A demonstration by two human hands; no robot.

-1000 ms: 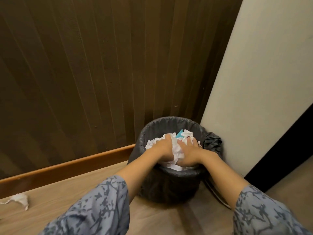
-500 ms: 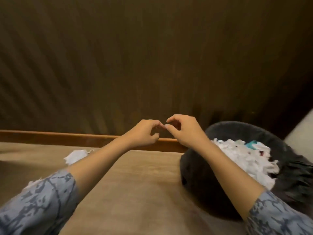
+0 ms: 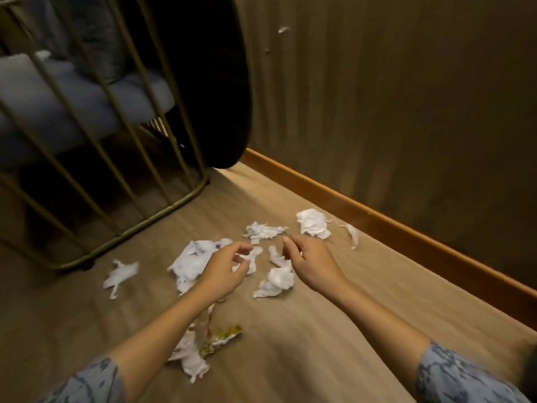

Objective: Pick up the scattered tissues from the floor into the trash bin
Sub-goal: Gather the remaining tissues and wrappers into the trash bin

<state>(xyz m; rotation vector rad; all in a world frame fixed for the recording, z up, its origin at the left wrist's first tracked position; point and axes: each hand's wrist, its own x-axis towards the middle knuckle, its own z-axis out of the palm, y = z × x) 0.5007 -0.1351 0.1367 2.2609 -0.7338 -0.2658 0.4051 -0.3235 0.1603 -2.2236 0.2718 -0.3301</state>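
Chair (image 3: 87, 117): far left, gold metal bars, blue cushion, standing on the wood floor (image 3: 319, 330).
Left tissue (image 3: 119, 276): lies alone on the floor, just in front of the chair base.
Big tissue (image 3: 193, 261): crumpled, partly under the left hand.
Left hand (image 3: 225, 270): above the tissues, fingers loosely curled, holding nothing.
Wrapper (image 3: 220, 338): yellow-green, beside a tissue under the left forearm.
Middle tissues (image 3: 276, 280): between both hands, on the floor.
Right hand (image 3: 311, 261): loosely curled too, holding nothing.
Far tissue (image 3: 313, 223): near the baseboard (image 3: 406, 228), past the right hand.
Bin: out of view.
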